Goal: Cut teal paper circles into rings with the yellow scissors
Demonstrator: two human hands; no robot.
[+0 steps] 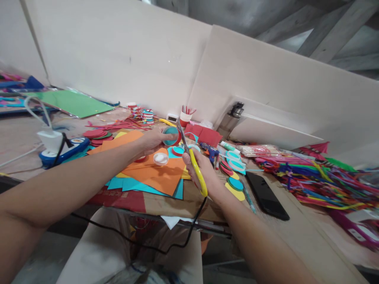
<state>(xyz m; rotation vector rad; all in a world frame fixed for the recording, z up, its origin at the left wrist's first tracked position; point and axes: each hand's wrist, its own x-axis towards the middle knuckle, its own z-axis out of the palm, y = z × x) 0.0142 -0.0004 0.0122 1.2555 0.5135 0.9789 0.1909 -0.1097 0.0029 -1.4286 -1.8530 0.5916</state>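
The fingers [161, 137] of the left hand [154, 141] are pinched on the edge of a round teal paper disc [171, 136] with a red rim, holding it on edge above the table, its face turned towards the right. The disc lies just beyond the fingertips, up and away from the body.

The right hand [204, 171] is clenched through the loops of a pair of yellow-handled scissors [194, 163]. Their long axis runs from the handles near the wrist up and to the left, so the metal blades end right beside the disc's right rim. I cannot tell whether they touch it. The left hand is the nearer to the disc; the right reaches it only through the blades.

Under both hands lie overlapping orange paper sheets [161, 175] with a small white round lid [160, 158] on them. To the right are a black phone [266, 193] and a heap of coloured pipe cleaners [325, 177]. A white cup of red sticks [185, 115] stands behind, by the wall.
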